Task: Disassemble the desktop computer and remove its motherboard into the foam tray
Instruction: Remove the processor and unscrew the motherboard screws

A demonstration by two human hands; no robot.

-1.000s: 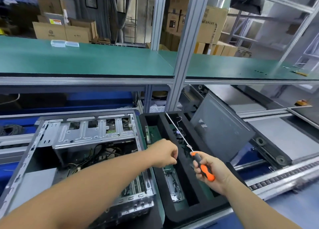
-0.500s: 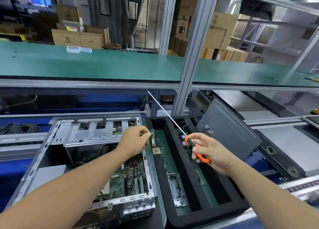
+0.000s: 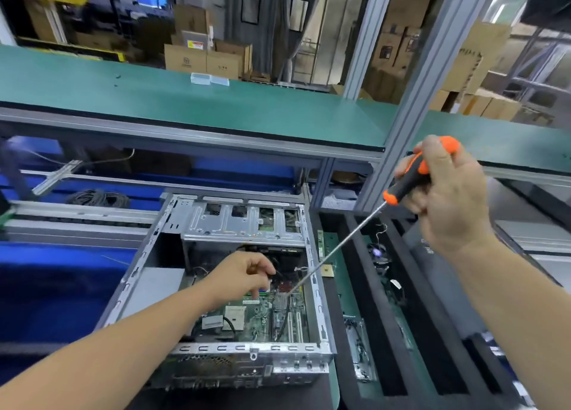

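The open desktop case [image 3: 315, 286] lies on its side at the centre, and the green motherboard [image 3: 262, 315] sits inside on its floor. My left hand [image 3: 244, 276] reaches into the case above the board, with its fingers curled on a black cable [image 3: 285, 314]. Raised at the right, my right hand [image 3: 448, 193] grips the orange and black handle of a long screwdriver [image 3: 340, 249]. The shaft slants down to the left, its tip at the board's heatsink. The black foam tray [image 3: 357, 286] stands right of the case.
A metal drive cage [image 3: 244, 224] spans the case's far end. The tray's slots hold green boards [image 3: 335, 255] and a small fan [image 3: 378, 252]. A grey upright post [image 3: 398, 125] and a green shelf [image 3: 185, 100] stand behind. A grey side panel [image 3: 432, 255] leans right of the tray.
My right hand has risen and swung the screwdriver so its tip now points down into the case. My left hand has dropped from the case rim to the cables above the motherboard.
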